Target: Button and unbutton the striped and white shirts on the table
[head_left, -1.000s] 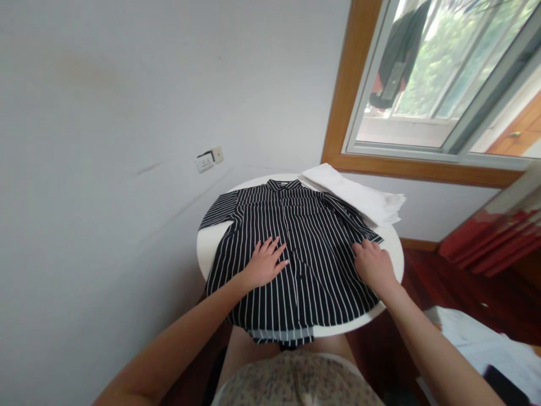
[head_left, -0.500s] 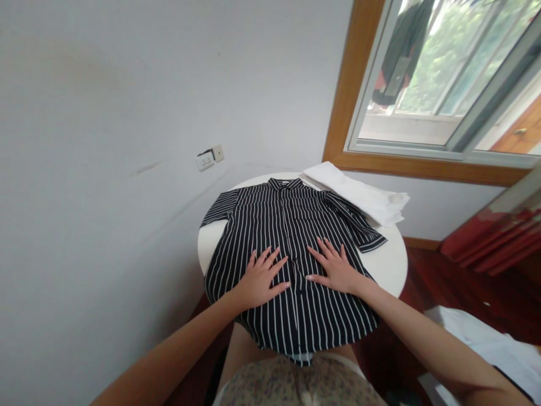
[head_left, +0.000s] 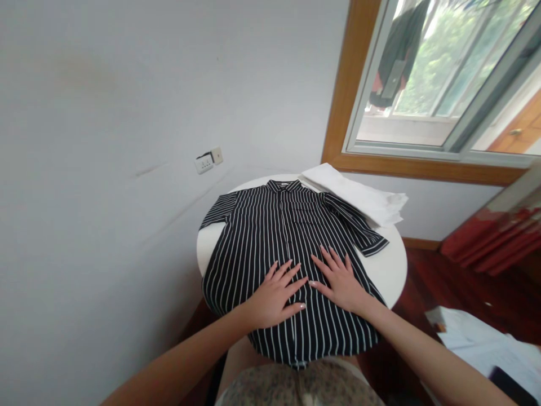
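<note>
A black shirt with white stripes (head_left: 262, 237) lies spread front side up, collar toward the wall, on a round white table (head_left: 395, 276). Its lower hem hangs over the table's near edge by my lap. My left hand (head_left: 275, 296) rests flat on the lower front of the shirt, fingers spread. To its right, my right hand (head_left: 340, 282) also lies flat on the cloth with fingers apart. The two hands are close together near the button line, and neither grips anything.
Folded white sheets (head_left: 355, 194) lie on the table's back right, against the right sleeve. A wall socket (head_left: 204, 164) sits beyond the table. At lower right are white papers (head_left: 477, 338) and a dark phone-like object (head_left: 511, 386). A wood-framed window (head_left: 406, 155) is at right.
Both hands have slid down the shirt toward me, the left one also to the right, closer to my right hand. The cloth under them looks smoother.
</note>
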`<move>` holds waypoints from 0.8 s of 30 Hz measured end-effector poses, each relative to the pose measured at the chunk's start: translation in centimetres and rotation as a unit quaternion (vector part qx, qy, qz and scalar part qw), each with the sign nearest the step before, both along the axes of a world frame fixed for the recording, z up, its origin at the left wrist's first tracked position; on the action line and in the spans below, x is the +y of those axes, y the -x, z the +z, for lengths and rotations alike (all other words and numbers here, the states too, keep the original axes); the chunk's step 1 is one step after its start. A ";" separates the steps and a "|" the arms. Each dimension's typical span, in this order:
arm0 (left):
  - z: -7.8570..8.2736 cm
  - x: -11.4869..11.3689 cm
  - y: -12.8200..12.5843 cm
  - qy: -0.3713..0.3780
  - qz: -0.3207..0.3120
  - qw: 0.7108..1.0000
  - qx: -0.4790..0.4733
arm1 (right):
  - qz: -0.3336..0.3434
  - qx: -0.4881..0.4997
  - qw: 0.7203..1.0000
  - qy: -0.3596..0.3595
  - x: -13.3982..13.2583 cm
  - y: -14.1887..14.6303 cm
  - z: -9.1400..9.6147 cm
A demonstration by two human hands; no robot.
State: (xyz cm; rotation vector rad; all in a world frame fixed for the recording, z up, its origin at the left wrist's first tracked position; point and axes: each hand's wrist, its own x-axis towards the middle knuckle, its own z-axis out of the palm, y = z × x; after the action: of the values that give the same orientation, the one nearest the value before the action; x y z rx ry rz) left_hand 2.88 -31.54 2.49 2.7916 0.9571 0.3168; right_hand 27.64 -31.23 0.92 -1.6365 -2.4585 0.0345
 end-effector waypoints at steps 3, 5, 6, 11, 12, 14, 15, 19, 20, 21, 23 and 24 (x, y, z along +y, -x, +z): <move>0.2 -0.8 0.4 0.015 -0.002 1.000 0.000 | -0.040 0.000 0.999 -0.017 -0.6 -0.5 -0.6; 0.5 -1.2 0.7 0.025 -0.014 1.000 0.001 | -0.042 -0.002 0.999 -0.025 -0.9 -0.9 -0.8; 0.7 -1.3 0.8 0.031 -0.025 0.999 0.002 | -0.038 -0.003 0.999 -0.027 -1.1 -1.1 -0.9; 1.0 -1.8 1.0 0.057 -0.080 0.995 0.011 | -0.004 -0.001 1.000 -0.024 -1.8 -1.7 -0.7; 1.0 -1.9 1.0 0.060 -0.080 0.995 0.014 | -0.004 0.000 1.000 -0.023 -2.0 -1.8 -0.6; 0.9 -2.4 0.9 0.061 -0.069 0.995 0.023 | -0.006 -0.004 1.000 -0.017 -2.3 -1.9 -0.4; 0.9 -2.6 0.9 0.060 -0.064 0.996 0.029 | -0.008 -0.009 1.000 -0.012 -2.4 -1.8 -0.3; 1.6 -2.9 0.5 0.047 -0.044 0.997 0.034 | -0.032 -0.032 0.999 -0.003 -1.4 -0.7 1.2; 2.0 -2.5 0.2 0.037 -0.021 0.999 0.030 | -0.037 -0.034 0.999 -0.011 -0.6 -0.2 1.7; 2.4 -1.9 0.0 0.024 0.011 0.999 0.024 | -0.031 -0.034 0.999 -0.022 0.4 0.3 2.3; 2.9 0.0 -0.6 -0.012 0.087 0.996 0.011 | 0.005 -0.032 0.999 -0.034 2.7 1.5 3.0; 3.0 1.2 -0.8 -0.031 0.115 0.993 0.007 | 0.023 -0.030 0.999 -0.030 4.0 2.1 3.2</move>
State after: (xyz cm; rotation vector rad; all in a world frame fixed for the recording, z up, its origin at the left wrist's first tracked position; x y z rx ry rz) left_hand 3.65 -30.37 5.50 2.7429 1.2981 0.3654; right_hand 25.57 -27.28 4.12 -1.5790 -2.5155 -0.0836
